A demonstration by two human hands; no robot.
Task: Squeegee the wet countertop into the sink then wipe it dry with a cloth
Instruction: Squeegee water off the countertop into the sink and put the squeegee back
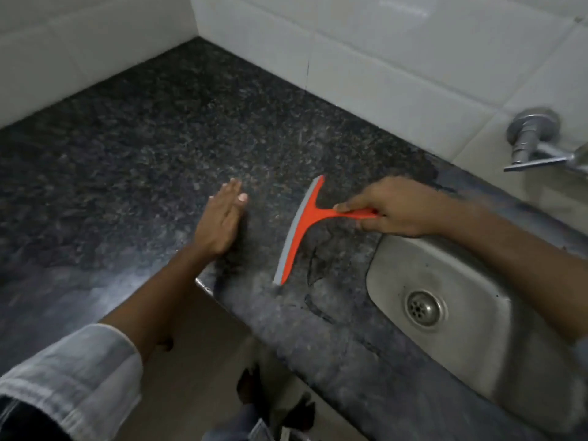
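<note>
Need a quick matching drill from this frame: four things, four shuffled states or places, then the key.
1. squeegee
2. left hand
3. sink
4. tap

A. mounted on the tiled wall
B. flat on the countertop, fingers straight
C. orange, handle gripped by the right hand
D. steel, set into the counter, drain visible

Pairs: 1-C, 2-B, 3-D, 4-A

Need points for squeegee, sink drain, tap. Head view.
squeegee point(307, 218): head view, on the orange neck where handle meets blade bar.
sink drain point(424, 308): head view, on the perforated metal strainer.
tap point(532, 135): head view, on the chrome body by the wall.
</note>
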